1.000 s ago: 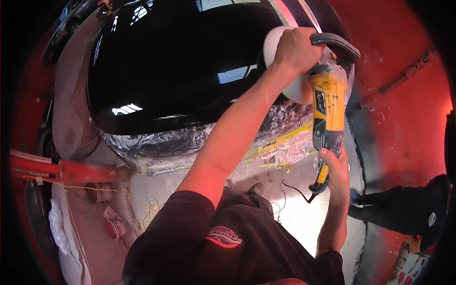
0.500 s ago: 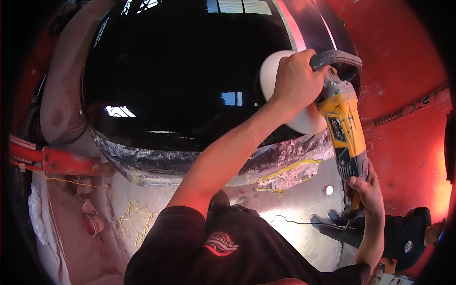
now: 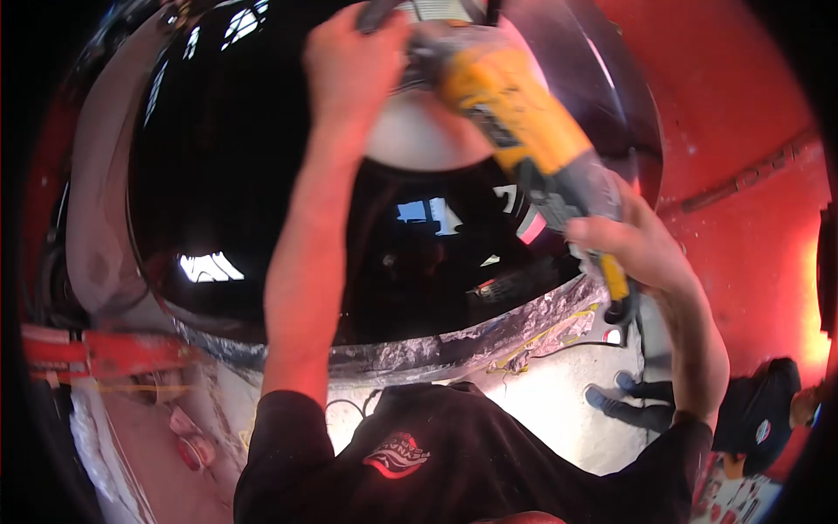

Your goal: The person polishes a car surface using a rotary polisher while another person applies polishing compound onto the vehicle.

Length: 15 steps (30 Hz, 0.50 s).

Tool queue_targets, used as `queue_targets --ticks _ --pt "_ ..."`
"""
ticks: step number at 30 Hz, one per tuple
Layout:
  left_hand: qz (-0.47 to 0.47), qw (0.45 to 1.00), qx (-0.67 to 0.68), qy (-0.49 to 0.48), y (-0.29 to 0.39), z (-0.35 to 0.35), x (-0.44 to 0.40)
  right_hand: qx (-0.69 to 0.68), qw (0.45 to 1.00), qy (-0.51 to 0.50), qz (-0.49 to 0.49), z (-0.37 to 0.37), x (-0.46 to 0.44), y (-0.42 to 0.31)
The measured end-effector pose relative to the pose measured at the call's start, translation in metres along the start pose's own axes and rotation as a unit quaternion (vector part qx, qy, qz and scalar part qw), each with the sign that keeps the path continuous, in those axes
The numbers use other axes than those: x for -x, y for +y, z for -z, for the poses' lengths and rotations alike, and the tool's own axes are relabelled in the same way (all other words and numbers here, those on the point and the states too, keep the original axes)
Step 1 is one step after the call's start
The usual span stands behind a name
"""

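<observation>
A yellow and black polisher [image 3: 524, 109] is held in both hands over a glossy black car panel [image 3: 218, 188]. My left hand [image 3: 356, 63] is closed around the dark front handle [image 3: 377, 14]. My right hand [image 3: 635, 240] wraps round the rear grip, with the thumb on top. Under the tool head, the round white polishing pad [image 3: 423, 140] appears to lie against the panel; its contact edge is partly hidden by the tool and my left hand. Motion smears the tool and hands slightly.
Crinkled masking film [image 3: 419, 356] runs along the panel's near edge. A power cord [image 3: 559, 348] trails by the tool's end. Another person [image 3: 759, 406] in dark clothes stands at the right. A red beam [image 3: 113, 351] is at the left, and a red wall [image 3: 742, 105] rises at the right.
Both hands have carried the polisher left and farther up across the panel. The tool now tilts more, and its pad has moved from the panel's right side toward the middle.
</observation>
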<state>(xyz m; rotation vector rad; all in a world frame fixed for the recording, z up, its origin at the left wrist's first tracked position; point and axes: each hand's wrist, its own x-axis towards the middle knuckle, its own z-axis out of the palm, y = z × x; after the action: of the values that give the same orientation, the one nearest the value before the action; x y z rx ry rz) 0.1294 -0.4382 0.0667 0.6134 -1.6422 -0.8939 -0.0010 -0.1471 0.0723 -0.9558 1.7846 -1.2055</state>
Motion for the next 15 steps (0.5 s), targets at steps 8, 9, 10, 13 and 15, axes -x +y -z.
queue_targets --ticks 8,9,10,13,15 --pt "0.043 0.998 -0.029 -0.031 -0.018 0.084 -0.081 -0.085 0.990 -0.113 0.007 -0.060 -0.060 -0.012" --pt "0.037 0.997 -0.039 -0.048 -0.009 0.079 -0.083 -0.108 0.984 -0.138 0.025 -0.062 -0.064 -0.009" --pt "0.038 0.997 -0.042 -0.058 -0.007 0.072 -0.084 -0.112 0.987 -0.113 0.014 -0.063 -0.065 -0.006" --pt "0.029 0.994 -0.056 -0.085 -0.008 0.046 -0.089 -0.114 0.993 -0.036 -0.018 -0.061 -0.061 0.003" --pt "0.023 0.993 -0.030 -0.108 -0.010 0.020 -0.090 -0.127 0.991 -0.010 -0.035 -0.054 -0.054 0.010"
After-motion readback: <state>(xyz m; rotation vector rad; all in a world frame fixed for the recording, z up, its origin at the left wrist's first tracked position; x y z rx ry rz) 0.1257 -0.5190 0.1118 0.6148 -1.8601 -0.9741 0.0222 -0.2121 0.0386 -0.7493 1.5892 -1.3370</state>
